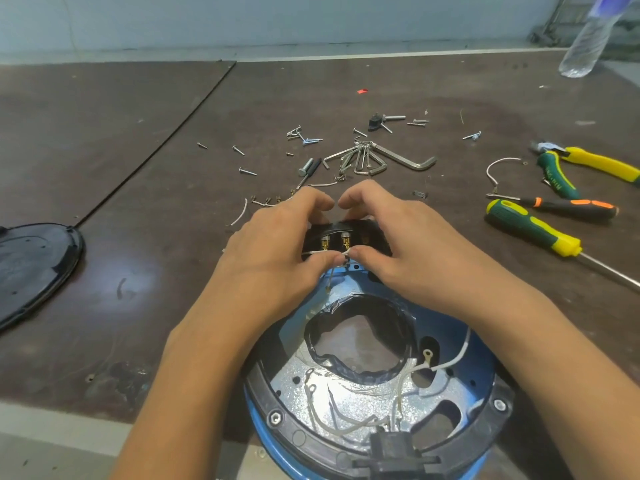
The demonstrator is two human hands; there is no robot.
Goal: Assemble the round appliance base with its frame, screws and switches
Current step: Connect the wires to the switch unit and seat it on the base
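The round blue appliance base [481, 362] lies at the table's near edge, with a black frame ring [273, 396] screwed around it and white wires [346, 427] inside. At its far rim sits a black switch block [337, 237] with brass terminals. My left hand [280, 244] and my right hand [391, 237] both grip this block, fingers curled over its far side, thumbs pinching a white wire [332, 252] at its near face. Loose screws [301, 136] lie beyond the hands.
A set of hex keys [381, 159] lies behind the hands. Green-yellow pliers [588, 164] and two screwdrivers [533, 230] lie at the right. A black cover [31, 265] sits at the left edge. A clear plastic bottle [585, 43] stands far right.
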